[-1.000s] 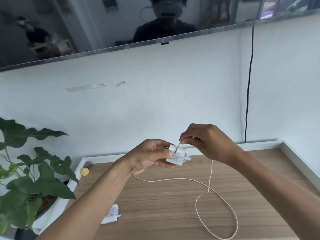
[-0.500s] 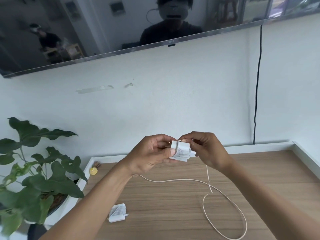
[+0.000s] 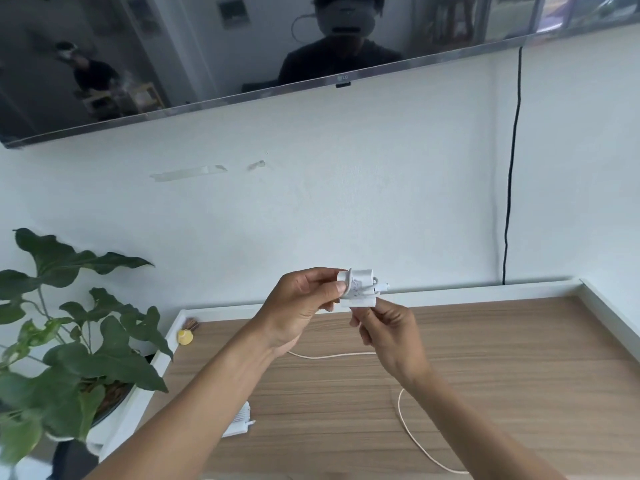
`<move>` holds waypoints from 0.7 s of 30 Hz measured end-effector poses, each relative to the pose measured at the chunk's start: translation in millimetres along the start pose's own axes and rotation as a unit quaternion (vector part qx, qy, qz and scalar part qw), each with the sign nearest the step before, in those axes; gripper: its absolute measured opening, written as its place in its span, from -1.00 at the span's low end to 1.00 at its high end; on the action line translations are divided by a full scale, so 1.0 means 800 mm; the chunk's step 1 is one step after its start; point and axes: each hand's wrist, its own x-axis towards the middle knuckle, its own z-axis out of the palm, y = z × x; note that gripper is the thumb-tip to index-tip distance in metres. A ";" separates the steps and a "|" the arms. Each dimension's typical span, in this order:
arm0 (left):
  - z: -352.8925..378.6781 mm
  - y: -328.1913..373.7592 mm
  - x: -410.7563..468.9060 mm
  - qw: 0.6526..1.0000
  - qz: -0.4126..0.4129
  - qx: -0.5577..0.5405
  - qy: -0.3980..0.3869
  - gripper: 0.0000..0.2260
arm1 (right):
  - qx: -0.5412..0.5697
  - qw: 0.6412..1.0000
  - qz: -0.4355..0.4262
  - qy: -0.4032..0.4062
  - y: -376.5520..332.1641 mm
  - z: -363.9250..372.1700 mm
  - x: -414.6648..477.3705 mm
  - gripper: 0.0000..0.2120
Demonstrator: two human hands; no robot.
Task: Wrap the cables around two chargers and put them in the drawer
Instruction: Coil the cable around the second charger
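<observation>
The left grip [image 3: 304,299] pinches the charger [image 3: 360,287] in the air above the worktop [image 3: 519,358], thumb across its near face, and the body sticks out toward 3 o'clock. One turn of cable [image 3: 415,441] crosses the charger beside the thumb. The right grip [image 3: 388,334], at 5 o'clock from the charger, has its fingertips clenched on the cable, touching the charger's lower edge. Slack cable lies looped on the worktop toward 5 o'clock. A second charger [image 3: 240,419], already wound, lies on the worktop at 7 o'clock, just beside the left forearm.
</observation>
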 end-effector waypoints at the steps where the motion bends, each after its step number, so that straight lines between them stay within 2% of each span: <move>1: 0.003 -0.003 0.000 1.000 -0.010 -0.023 0.005 -0.81 | -0.032 0.999 -0.010 0.018 0.003 0.003 -0.004 -0.71; 5: 0.008 -0.012 0.006 0.996 -0.020 -0.034 0.075 -0.90 | -0.172 0.980 -0.096 0.038 -0.004 0.008 -0.016 -0.71; 8: 0.000 -0.017 0.010 0.993 -0.009 0.020 0.117 -0.91 | -0.244 0.961 -0.127 0.012 -0.011 0.007 -0.021 -0.72; 10: -0.003 -0.022 0.008 0.991 0.003 0.064 0.115 -0.91 | -0.308 0.943 -0.127 -0.007 -0.017 0.001 -0.019 -0.69; 14: -0.010 -0.029 0.004 0.973 0.046 0.196 0.114 -0.89 | -0.459 0.877 -0.123 -0.074 -0.042 -0.010 -0.013 -0.71; 16: -0.017 -0.031 0.005 0.966 0.051 0.219 0.128 -0.89 | -0.508 0.845 -0.138 -0.097 -0.061 -0.011 -0.009 -0.75; 21: -0.025 -0.033 0.006 0.948 0.082 0.281 0.122 -0.88 | -0.589 0.764 -0.232 -0.128 -0.108 -0.017 0.013 -0.73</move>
